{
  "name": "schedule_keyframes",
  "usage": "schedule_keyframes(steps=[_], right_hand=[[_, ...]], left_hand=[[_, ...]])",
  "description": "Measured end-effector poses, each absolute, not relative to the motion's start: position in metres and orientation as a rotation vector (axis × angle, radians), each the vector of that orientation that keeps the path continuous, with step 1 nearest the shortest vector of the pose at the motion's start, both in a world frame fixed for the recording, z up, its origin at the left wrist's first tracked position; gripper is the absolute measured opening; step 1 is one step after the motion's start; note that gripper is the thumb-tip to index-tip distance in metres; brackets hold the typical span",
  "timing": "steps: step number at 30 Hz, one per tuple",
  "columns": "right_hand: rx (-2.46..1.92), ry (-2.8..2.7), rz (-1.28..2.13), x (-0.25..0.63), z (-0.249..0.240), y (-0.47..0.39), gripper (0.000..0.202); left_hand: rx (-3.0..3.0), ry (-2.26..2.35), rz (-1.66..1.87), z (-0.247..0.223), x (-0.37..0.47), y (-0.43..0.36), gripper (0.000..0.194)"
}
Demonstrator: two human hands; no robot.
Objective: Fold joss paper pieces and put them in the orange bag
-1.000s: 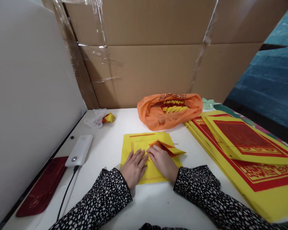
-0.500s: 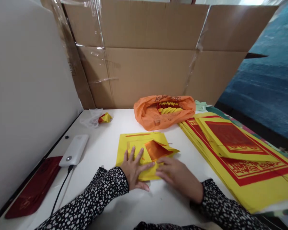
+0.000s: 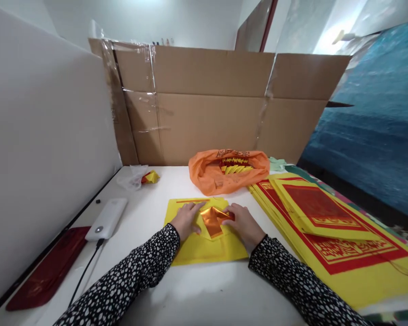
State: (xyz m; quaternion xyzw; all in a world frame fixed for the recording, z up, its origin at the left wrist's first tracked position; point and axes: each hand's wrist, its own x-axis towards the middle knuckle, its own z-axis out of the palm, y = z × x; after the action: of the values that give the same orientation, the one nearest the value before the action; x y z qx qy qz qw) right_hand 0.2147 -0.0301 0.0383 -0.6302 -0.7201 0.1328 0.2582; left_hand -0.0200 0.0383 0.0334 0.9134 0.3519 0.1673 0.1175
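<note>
Yellow paper sheets (image 3: 207, 254) lie on the white table, with a folded yellow paper with a shiny orange-gold face (image 3: 212, 222) on top. My left hand (image 3: 187, 219) rests at the left side of the folded piece, its fingers apart and touching the paper. At the right side, my right hand (image 3: 244, 222) has its thumb and fingers closed on the edge of the folded paper, where a bit of red shows.
Behind the sheets sits an orange bag (image 3: 209, 174) holding folded papers. Large yellow-and-red sheets (image 3: 347, 271) lie right. A white power bank (image 3: 107, 218), a dark red case (image 3: 47, 271) and a clear bag (image 3: 133, 177) are left. Cardboard (image 3: 204, 122) stands behind.
The view has tilted up. My left hand has lifted from lying flat to the folded piece's left side. My right hand has moved up to its right edge, and the gold face has changed shape.
</note>
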Motion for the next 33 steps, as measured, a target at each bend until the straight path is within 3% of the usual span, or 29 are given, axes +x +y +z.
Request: schedule_keyframes(steps=[2, 6, 11, 14, 18, 23, 26, 33], right_hand=[[-1.572, -1.935, 0.178, 0.209, 0.046, -0.035, 0.003], [-1.26, -2.106, -0.15, 0.196, 0.045, -0.047, 0.014], [-0.972, -2.36, -0.3, 0.187, 0.018, -0.057, 0.022], [-0.983, -2.357, -0.214, 0.188, 0.013, -0.051, 0.019], [-1.198, -2.263, -0.029, 0.19, 0.026, -0.027, 0.017], [-1.369, -2.184, 0.049, 0.182, 0.029, -0.005, 0.026], [-1.362, -2.238, 0.064, 0.174, 0.018, -0.01, 0.033], [-1.396, -2.392, 0.009, 0.172, 0.0, -0.029, 0.04]], left_hand=[[2.712, 1.08, 0.621, 0.039, -0.023, 0.037, 0.069], [2.894, 0.987, 0.782, 0.04, -0.037, 0.036, 0.028], [2.887, 0.76, 0.6, -0.001, -0.057, 0.028, 0.034], [2.667, 0.825, 0.631, -0.015, -0.061, 0.023, 0.032], [2.244, 0.952, 0.739, -0.003, -0.054, 0.018, 0.018], [1.822, 1.208, 0.84, 0.011, -0.042, 0.021, 0.027], [1.84, 1.247, 0.828, 0.011, -0.037, 0.025, 0.032], [2.153, 1.323, 0.645, 0.014, -0.029, 0.024, 0.017]])
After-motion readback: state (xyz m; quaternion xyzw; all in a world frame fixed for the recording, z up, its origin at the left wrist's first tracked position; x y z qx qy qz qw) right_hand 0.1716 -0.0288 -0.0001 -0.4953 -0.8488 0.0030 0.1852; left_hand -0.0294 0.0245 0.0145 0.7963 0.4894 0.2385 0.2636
